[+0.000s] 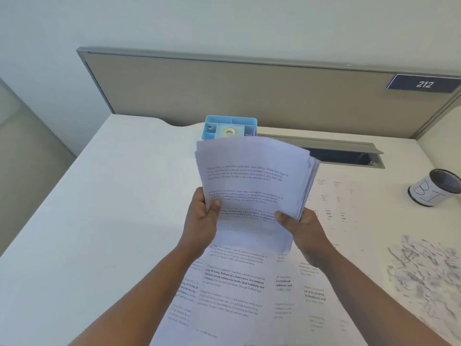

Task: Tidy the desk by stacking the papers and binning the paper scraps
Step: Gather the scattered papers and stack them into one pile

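Both my left hand (203,218) and right hand (303,229) grip a stack (252,191) of printed papers upright above the bench (99,196), over more sheets (234,290) lying flat, with scraps (424,265) heaped at right near a bin (435,188).

paper scraps (426,268) blurred, perhaps shredded

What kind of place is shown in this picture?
Most likely an office workstation: a white desk backed by a grey partition panel carrying a number plate "212", with a blue desk organiser and printed papers held in both hands.
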Available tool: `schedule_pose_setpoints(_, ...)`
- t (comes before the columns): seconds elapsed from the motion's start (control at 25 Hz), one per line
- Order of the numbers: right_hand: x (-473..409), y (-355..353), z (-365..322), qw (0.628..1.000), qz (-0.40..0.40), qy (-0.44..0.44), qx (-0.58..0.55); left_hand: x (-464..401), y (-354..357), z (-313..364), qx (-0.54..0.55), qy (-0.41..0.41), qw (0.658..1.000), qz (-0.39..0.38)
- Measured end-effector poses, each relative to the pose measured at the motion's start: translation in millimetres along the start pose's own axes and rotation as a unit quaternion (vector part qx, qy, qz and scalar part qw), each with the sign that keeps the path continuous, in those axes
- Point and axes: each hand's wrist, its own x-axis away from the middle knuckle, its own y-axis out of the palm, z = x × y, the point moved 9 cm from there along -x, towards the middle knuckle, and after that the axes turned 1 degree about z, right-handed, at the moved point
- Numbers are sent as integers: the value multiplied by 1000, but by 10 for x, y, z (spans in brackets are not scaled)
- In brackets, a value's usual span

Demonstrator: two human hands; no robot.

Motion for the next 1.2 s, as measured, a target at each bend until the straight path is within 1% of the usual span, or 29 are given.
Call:
schedule_pose_setpoints(0.12, -3, -5, -31, 999, 14, -25, 15, 76, 18, 46, 34, 28, 999, -6)
schedule_pose_setpoints(0.28, 56, 34, 34, 1000, 5, -28, 5, 134, -9, -7, 84, 27, 996, -3)
schedule_pose_setpoints(0.52, 58, 71, 7, 998, -3, -57, -24, 127, 61, 61, 111, 26, 993, -8)
schedule_pose_setpoints(0.64, 64, 94, 87, 998, -20, -53, -13, 126, 116, 1, 118, 13, 993, -26)
schedule_pose_setpoints(0.88, 59, 93, 222, 999, -18, -36, -4, 96, 128, -175, 99, -13, 993, -59)
schedule_pose_setpoints(1.0, 49, 112, 289, 1000, -22, -10, 8, 77, 139, -290, 53, -34, 995, -81)
schedule_pose_setpoints(1.08, 41, 92, 290, 1000, -18, -2, 9, 55, 134, -323, 14, -33, 995, -92)
schedule_pose_setpoints(1.2, 29, 44, 281, 999, -22, 20, 24, 33, 106, -330, 14, -36, 995, -96)
